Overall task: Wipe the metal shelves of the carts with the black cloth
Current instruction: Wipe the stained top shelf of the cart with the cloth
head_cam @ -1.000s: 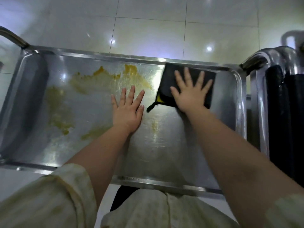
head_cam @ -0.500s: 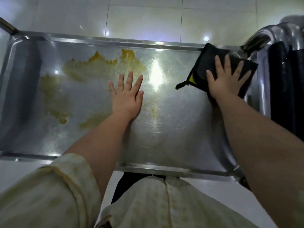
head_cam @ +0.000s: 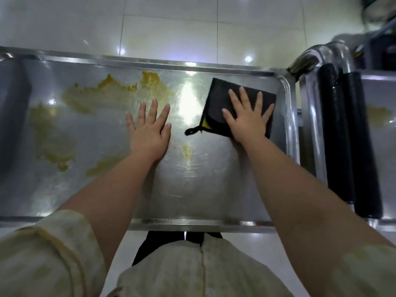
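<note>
Cloth: black cloth point(head_cam: 218, 103) lay flat on the metal shelf point(head_cam: 192, 225), R-centre of frame, just inside the R rim. Folded, roughly square, set at a tilt, loop tag pointing L.
R hand: right hand point(head_cam: 248, 123) lay flat on top of the cloth, fingers straight & spread wide. It pressed down, not curled round it.
L hand: left hand point(head_cam: 150, 133) lay flat on bare metal at frame centre, fingers straight & spread, holding nothing.
Dirt: yellow smears point(head_cam: 85, 97) sat upper L & L-centre of frame. A small streak point(head_cam: 186, 151) sat lower, btwn the hands.
Key relation: nearly all dirt lay L of the cloth, and the top smear's long axis ran L–R along the far rim. L hand sat btwn cloth & big smears, so it was nearer the dirt, but the cloth was under the R.
Next move (judgement): prob a sweep L, w/ the L hand in the path and likely needing to shift.
Other cart: second cart's shelf point(head_cam: 381, 129) was at far R w/ its own yellow patch, black-wrapped handles point(head_cam: 342, 136) btwn the two.
</note>
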